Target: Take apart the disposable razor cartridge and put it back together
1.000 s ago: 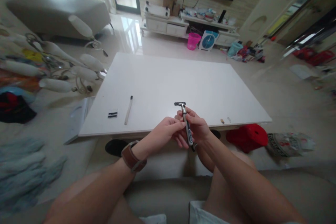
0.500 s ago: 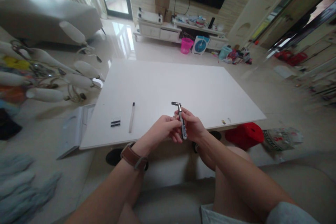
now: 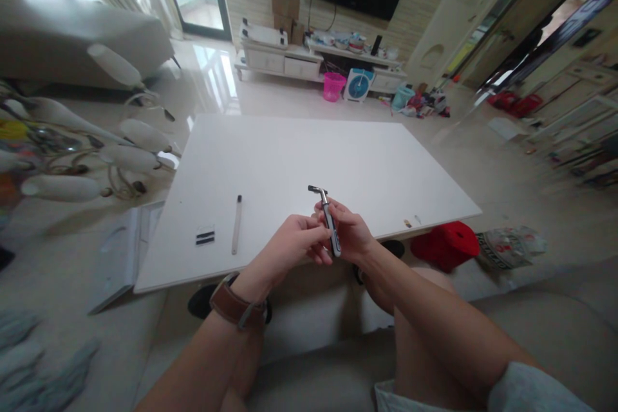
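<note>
A razor (image 3: 331, 225) with a dark and silver handle is held just above the near edge of the white table (image 3: 294, 154), its head pointing away from me and to the left. My right hand (image 3: 355, 233) is closed around the handle from the right side. From the left, my left hand (image 3: 300, 237) has its thumb against the handle and its other fingers curled beneath; it also grips the razor. Left of my hands lies a slim clear tube (image 3: 236, 226) with a black cap. Beside that tube are two black strips (image 3: 205, 237) on a clear backing.
Small yellowish and dark bits (image 3: 407, 223) lie near the table's right front edge. A red stool-like object (image 3: 447, 246) and a printed bag (image 3: 510, 248) stand right of it. Lamp arms with white shades (image 3: 62, 187) are at left. A pink basket (image 3: 333, 86) stands beyond the table.
The view has turned slightly to the right, so the table and room sit further left. Both hands stay on the razor, with hardly any change in grip.
</note>
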A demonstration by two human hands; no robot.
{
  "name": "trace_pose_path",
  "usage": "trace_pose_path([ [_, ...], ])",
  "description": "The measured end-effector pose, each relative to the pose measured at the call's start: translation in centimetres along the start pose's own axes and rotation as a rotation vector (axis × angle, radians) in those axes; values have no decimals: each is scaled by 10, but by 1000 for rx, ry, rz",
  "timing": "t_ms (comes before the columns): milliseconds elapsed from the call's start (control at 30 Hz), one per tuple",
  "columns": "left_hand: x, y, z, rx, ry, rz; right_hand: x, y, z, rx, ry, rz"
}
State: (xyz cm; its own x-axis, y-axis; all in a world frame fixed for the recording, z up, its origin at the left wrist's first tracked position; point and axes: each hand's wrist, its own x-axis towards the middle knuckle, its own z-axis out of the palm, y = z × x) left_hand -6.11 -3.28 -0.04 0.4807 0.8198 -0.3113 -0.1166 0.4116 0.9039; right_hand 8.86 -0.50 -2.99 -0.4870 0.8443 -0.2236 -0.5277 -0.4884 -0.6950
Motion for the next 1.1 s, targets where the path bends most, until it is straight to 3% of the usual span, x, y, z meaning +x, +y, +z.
trace_pose_path([
  [333, 2, 0, -3, 112, 41, 22, 1, 1, 6, -16, 65, -41],
  [533, 2, -2, -11, 108, 64, 26, 8, 7, 6, -135, 215, -187],
  [667, 2, -2, -14, 132, 157, 26, 12, 11, 8, -271, 283, -307],
  [833, 2, -3, -16, 92, 188, 70, 14, 8, 6, -263, 295, -337],
  [1100, 1, -3, -9, 154, 174, 43, 1, 0, -8, -455, 278, -434],
])
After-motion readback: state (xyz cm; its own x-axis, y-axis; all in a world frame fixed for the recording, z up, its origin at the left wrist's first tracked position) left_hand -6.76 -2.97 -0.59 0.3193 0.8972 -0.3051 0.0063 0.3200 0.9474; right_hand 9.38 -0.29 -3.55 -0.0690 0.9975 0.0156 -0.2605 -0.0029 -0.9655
